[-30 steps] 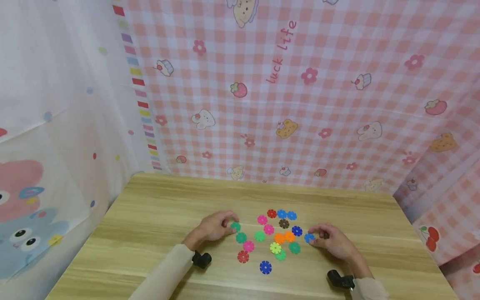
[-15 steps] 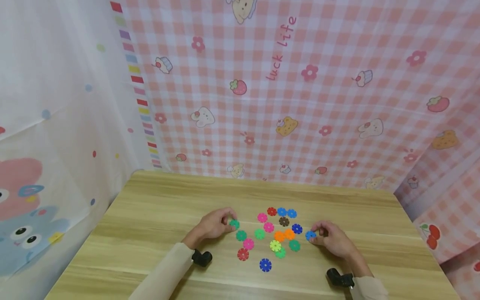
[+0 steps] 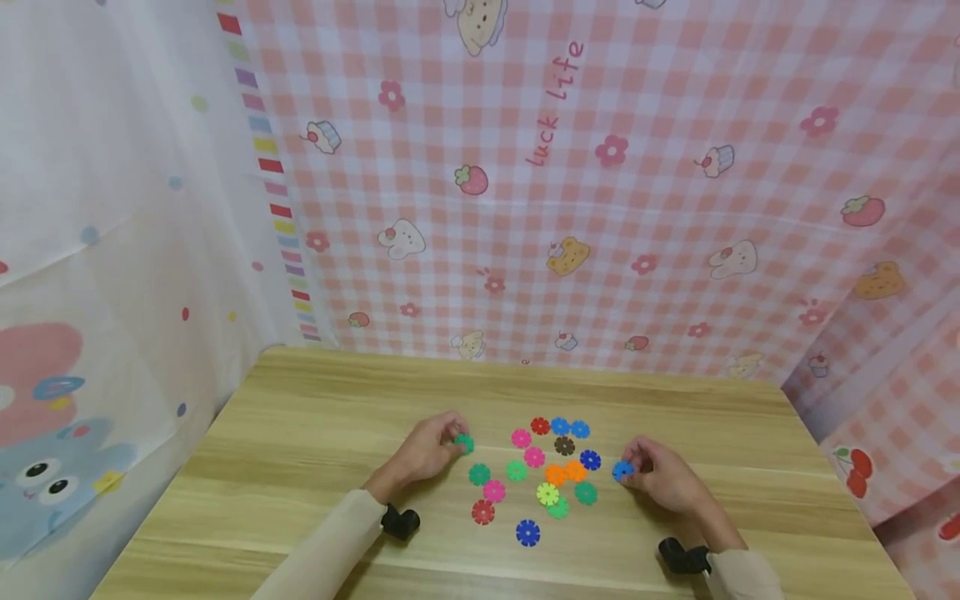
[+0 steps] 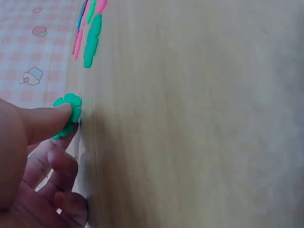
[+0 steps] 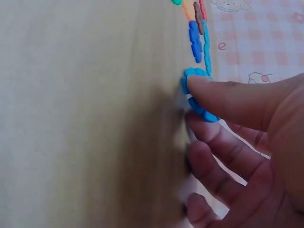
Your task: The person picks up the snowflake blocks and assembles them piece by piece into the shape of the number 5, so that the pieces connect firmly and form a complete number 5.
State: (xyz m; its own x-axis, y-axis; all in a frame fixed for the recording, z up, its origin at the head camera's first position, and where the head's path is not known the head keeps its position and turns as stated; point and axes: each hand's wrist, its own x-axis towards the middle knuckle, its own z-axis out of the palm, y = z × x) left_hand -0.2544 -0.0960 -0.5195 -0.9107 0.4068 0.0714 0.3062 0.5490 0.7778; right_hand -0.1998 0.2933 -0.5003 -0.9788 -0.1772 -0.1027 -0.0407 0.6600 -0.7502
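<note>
Between thumb and fingers, my left hand (image 3: 426, 450) pinches a green notched, flower-shaped disc (image 4: 71, 104), left of the scattered group. Its thumb lies over the disc's face in the left wrist view. My right hand (image 3: 663, 475) pinches a light blue disc (image 5: 202, 110) of the same kind at the group's right side, the thumb covering part of it. Nearest the left hand on the table is another green disc (image 3: 480, 475). A dark blue disc (image 3: 590, 459) lies closest to the right hand.
Several more notched discs lie on the wooden table (image 3: 300, 417), among them an orange disc (image 3: 576, 470), a yellow-green disc (image 3: 548, 494) overlapping a green one, and a dark blue disc (image 3: 528, 533) nearest the front. A pink checked curtain (image 3: 480, 208) hangs behind the table.
The left hand has drawn its green disc slightly left and back, away from the group. The right hand has shifted its light blue disc slightly right, and that disc now looks tilted.
</note>
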